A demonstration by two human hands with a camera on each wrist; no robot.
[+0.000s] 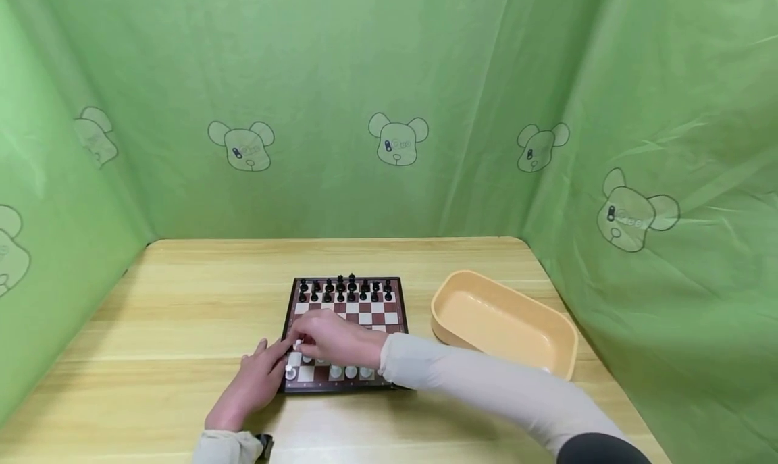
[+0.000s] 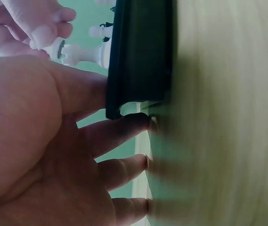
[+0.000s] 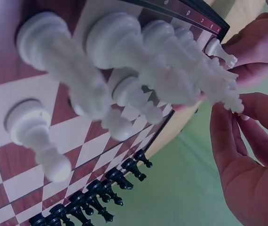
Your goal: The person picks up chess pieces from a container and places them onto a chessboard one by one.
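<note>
A chessboard lies on the table, with black chess pieces in two rows along its far side. White chess pieces stand along its near side, partly hidden by the right arm in the head view. Above the board's left part, my right hand pinches a small white chess piece, dark on its underside, between thumb and fingers. A white rook stands close by on the corner. My left hand rests at the board's left edge, fingers extended, several fingertips on the table.
An orange-yellow plastic tray stands right of the board, with the right forearm passing in front of it. The wooden table is bordered at the back and sides by green curtains printed with bear heads.
</note>
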